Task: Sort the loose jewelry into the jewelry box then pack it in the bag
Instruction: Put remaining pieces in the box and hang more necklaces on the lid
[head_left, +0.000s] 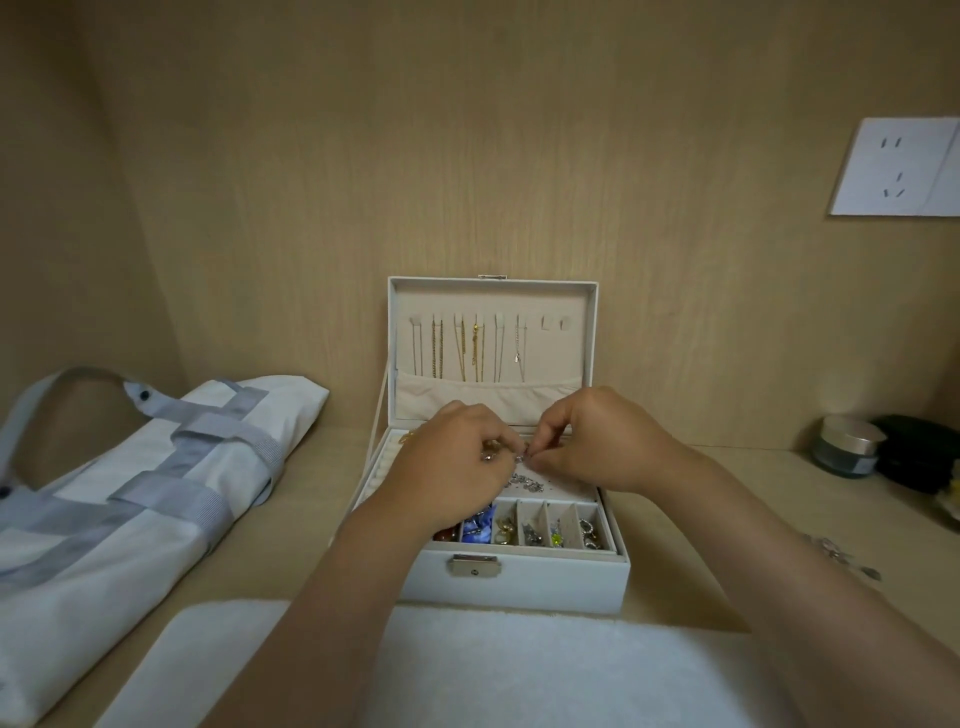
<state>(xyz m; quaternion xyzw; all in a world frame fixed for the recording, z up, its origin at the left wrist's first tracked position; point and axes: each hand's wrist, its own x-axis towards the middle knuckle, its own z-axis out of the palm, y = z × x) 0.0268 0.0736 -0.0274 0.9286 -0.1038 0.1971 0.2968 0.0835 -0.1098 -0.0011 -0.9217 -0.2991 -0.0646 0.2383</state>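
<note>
Pinching a silver chain (521, 458) stretched sideways between them, left hand (449, 460) and right hand (597, 441) hover over the jewelry box (519, 579).

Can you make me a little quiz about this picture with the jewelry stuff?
1. True or false: the lid of the jewelry box is shut.
2. The tote bag lies: A) left of the box, B) right of it, C) inside it.
3. Fill in: the left hand and right hand pinch a small silver piece over the open ____.
Key: 1 false; 2 A; 3 box.
</note>
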